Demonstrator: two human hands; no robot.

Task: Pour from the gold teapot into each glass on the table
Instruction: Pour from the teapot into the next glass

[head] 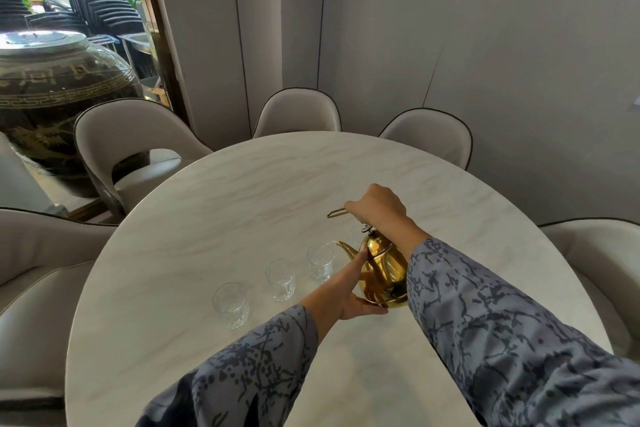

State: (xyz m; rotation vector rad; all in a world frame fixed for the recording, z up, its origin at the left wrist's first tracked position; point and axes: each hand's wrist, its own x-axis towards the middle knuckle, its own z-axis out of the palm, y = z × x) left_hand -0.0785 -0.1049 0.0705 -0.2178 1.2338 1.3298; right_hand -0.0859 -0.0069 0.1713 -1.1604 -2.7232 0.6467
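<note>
A gold teapot (384, 270) is tilted, its spout over the rim of a clear glass (320, 262). My right hand (377, 204) is closed around the teapot's raised wire handle. My left hand (346, 288) presses flat against the pot's lower side and base. Two more clear glasses stand in a diagonal row to the left: a middle glass (280, 279) and a near glass (231, 304). Another glass (356, 232) shows partly behind the teapot's lid. I cannot tell whether liquid is flowing.
The round marble table (242, 191) is ringed by beige chairs (131, 139). A large dark ceramic jar (52, 94) with a metal lid stands at the left by a window.
</note>
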